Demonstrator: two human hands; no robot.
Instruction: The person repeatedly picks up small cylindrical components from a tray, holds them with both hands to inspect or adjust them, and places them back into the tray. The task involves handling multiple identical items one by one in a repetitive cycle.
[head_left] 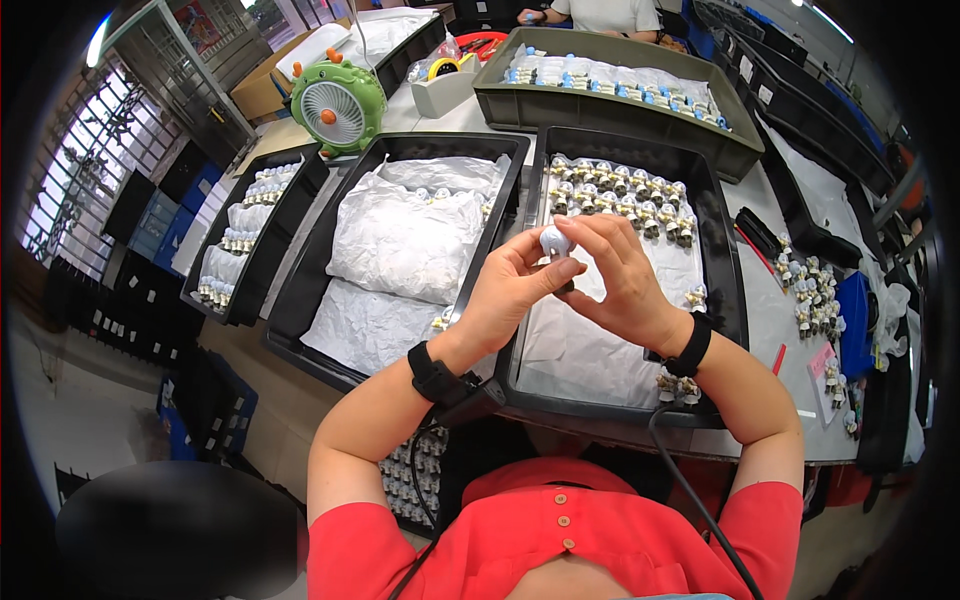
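A small figurine point(555, 243) with a round pale head and a darker base is held up between both my hands, above the right black tray point(735, 290). My left hand point(508, 287) pinches it from the left side, with the thumb across its lower part. The fingers of my right hand point(622, 278) are curled round its head and base from the other side. Rows of similar figurines point(625, 190) stand at the far end of that tray, on white paper point(590, 350). A few more lie along its right and near edges.
Left of it, another black tray point(290, 325) holds figurines under white paper, beside a narrower tray point(232, 300). A green fan point(340, 105) and an olive bin point(620, 115) stand behind. Loose figurines point(815, 295) and a red pen point(779, 359) lie at right. Another person point(610, 15) sits opposite.
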